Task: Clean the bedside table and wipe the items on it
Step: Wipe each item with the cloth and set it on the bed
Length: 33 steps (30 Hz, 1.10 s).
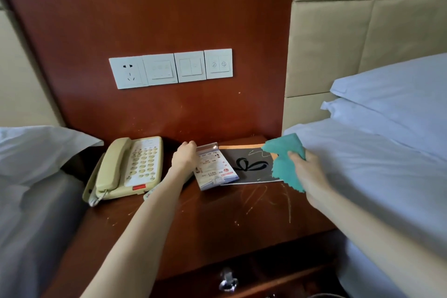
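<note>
So a teal cloth (285, 164) is bunched up and gripped tight in the right hand (306, 172), held just above the right end of the counter (217, 220), right next to the white bedding (377, 164). Part of the cloth hangs down over the corner of a dark booklet (251, 167) with a bow-like squiggle and an orange strip along its back edge. The left hand (185, 156) is laid on the left edge of a small printed leaflet holder (214, 167), fingers curled over its top, so it looks closed on it loosely, though a firm grip can't be confirmed. The holder is seen overlapping the booklet's left side. A beige corded phone (128, 167) is parked at the left of the counter, handset in its cradle. Pale scratches are scattered over the wood in front. A row of white switches and a socket (170, 68) is mounted on the wooden panel behind.
</note>
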### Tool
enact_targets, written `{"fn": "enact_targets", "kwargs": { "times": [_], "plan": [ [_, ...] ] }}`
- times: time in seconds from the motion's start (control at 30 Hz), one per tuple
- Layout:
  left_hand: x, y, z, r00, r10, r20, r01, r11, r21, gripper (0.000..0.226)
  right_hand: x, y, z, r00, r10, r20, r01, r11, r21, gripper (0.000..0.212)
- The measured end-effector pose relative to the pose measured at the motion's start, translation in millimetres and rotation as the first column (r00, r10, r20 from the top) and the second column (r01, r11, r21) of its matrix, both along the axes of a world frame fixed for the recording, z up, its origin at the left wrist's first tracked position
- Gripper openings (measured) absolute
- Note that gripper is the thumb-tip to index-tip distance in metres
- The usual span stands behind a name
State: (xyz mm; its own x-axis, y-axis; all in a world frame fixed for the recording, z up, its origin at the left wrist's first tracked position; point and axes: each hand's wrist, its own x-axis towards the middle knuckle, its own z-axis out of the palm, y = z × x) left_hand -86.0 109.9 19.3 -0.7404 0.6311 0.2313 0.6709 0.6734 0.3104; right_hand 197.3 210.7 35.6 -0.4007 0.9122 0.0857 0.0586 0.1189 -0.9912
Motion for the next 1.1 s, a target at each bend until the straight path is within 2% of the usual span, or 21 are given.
{"fn": "enact_targets", "kwargs": {
  "times": [0.13, 0.23, 0.4, 0.5, 0.57, 0.77, 0.9, 0.97, 1.03, 1.1],
  "plan": [
    [0.7, -6.6, 5.7, 1.000, 0.010, 0.010, -0.011, 1.000, 0.020, 0.029, 4.0, 0.4, 2.1, 1.000, 0.004, -0.007, -0.004, 1.000, -0.009, 0.014],
    [4.6, -13.7, 13.7, 0.997, 0.010, -0.083, -0.005, 0.998, 0.065, 0.027, 4.6, -2.2, 6.7, 1.000, 0.004, -0.015, -0.004, 1.000, -0.001, 0.014],
    [13.6, -33.7, 41.2, 0.991, -0.014, -0.134, 0.053, 0.956, 0.289, 0.019, -3.3, -10.5, 14.9, 0.998, 0.009, -0.057, -0.007, 1.000, 0.023, 0.014],
    [28.2, -56.4, 52.4, 0.991, -0.053, -0.120, 0.105, 0.872, 0.479, 0.011, -13.8, -22.2, 19.4, 0.998, 0.025, -0.052, -0.023, 0.999, 0.047, 0.018],
    [40.7, -76.4, 54.0, 0.990, -0.091, -0.108, 0.136, 0.825, 0.549, 0.008, -23.5, -35.4, 22.3, 0.997, 0.053, -0.048, -0.050, 0.997, 0.064, 0.026],
    [66.7, -147.1, 51.4, 0.978, -0.118, -0.170, 0.195, 0.803, 0.564, 0.007, -52.0, -94.2, 38.6, 0.987, 0.150, 0.053, -0.159, 0.946, 0.282, 0.031],
    [68.7, -195.3, 47.9, 0.987, -0.057, -0.147, 0.139, 0.758, 0.637, 0.002, -70.1, -143.7, 48.2, 0.940, 0.317, 0.128, -0.341, 0.843, 0.416, 0.029],
    [67.1, -215.4, 44.5, 0.995, -0.002, -0.103, 0.070, 0.750, 0.658, 0.011, -79.5, -169.4, 47.8, 0.901, 0.391, 0.191, -0.433, 0.771, 0.466, 0.032],
    [65.8, -232.2, 40.5, 0.998, 0.033, -0.055, 0.013, 0.732, 0.681, 0.013, -89.8, -190.7, 44.6, 0.834, 0.431, 0.343, -0.551, 0.654, 0.518, 0.038],
    [66.5, -246.1, 35.9, 0.997, 0.056, -0.049, -0.005, 0.708, 0.706, 0.011, -100.0, -208.7, 39.0, 0.741, 0.411, 0.530, -0.670, 0.493, 0.554, 0.045]
  ]
}}
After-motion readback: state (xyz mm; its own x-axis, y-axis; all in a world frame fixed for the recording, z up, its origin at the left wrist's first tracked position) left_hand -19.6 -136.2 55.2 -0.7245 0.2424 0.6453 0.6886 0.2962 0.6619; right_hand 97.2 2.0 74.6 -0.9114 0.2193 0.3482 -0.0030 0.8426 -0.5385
